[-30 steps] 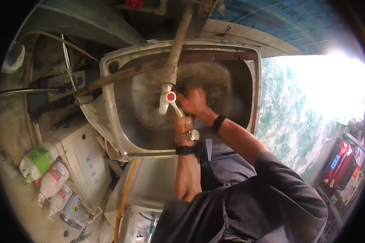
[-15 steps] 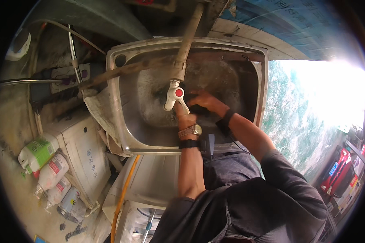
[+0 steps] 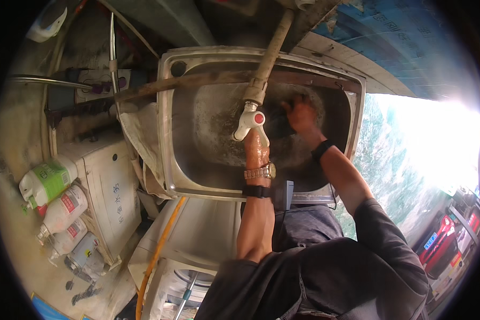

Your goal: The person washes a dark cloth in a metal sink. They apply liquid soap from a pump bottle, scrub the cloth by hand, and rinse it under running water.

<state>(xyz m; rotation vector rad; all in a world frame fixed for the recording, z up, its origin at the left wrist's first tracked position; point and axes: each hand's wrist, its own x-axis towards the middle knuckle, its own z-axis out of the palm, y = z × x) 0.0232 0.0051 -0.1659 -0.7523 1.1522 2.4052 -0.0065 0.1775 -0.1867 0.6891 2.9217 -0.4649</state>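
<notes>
My left hand (image 3: 256,140) is under the white tap with a red button (image 3: 250,121). The tap covers its fingers, so I cannot see whether they hold anything; the skin looks wet. A metal-banded watch (image 3: 260,171) and a black strap circle that wrist. Over the right half of the steel sink (image 3: 166,136), my right hand (image 3: 303,114) reaches forward with its thumb apart from the fingers. Slight blur softens its fingertips, and nothing shows in its grasp. A dark patch lies between the two hands, too dim to name.
A pipe (image 3: 272,48) comes down to the tap, and a brown bar (image 3: 197,80) crosses the sink. White bottles (image 3: 64,208) and a green-labelled jug (image 3: 49,181) stand at left beside a white cabinet (image 3: 112,194). A yellow hose (image 3: 160,248) runs below the sink's front edge.
My right hand has moved away from the tap, forward and right, and its fingers have spread. My left hand stays under the tap. The whole view has shifted slightly.
</notes>
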